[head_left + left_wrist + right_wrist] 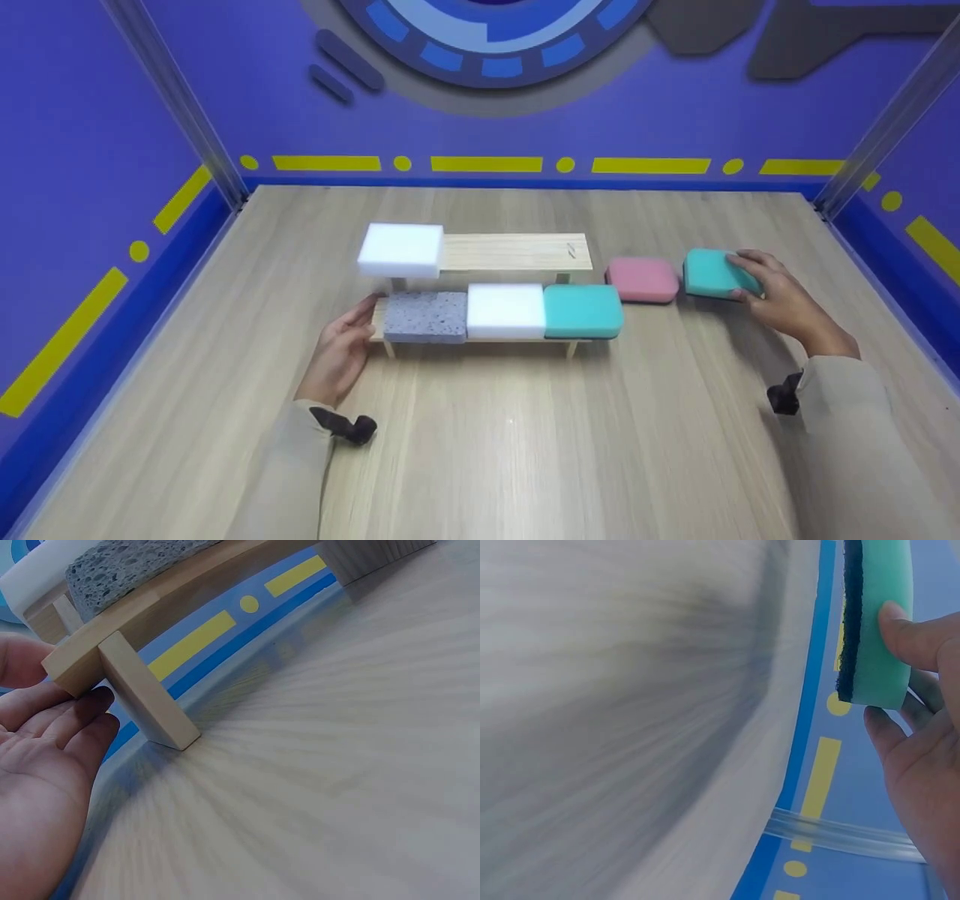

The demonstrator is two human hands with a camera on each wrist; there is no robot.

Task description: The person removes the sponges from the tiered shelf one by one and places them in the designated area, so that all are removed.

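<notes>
L grip (339, 356) clasps L end of front rack (379, 319); on it, L to R: pitted grey block (426, 317), white block (506, 310), teal sponge (583, 310). Back rack (517, 253) has 1 taller white block (401, 247), L end. R grip (780, 304) pinches 2nd teal sponge (706, 272), just R of pink sponge (641, 279).

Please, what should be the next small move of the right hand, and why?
Probably the right hand should bring the teal rectangular sponge with dark underside left, toward the bare part of the long pale wooden rear shelf. The hand pinches this sponge; that shelf bears only one white rectangular foam-like block, at its left end, while the pale wooden front shelf looks nearly full.
</notes>
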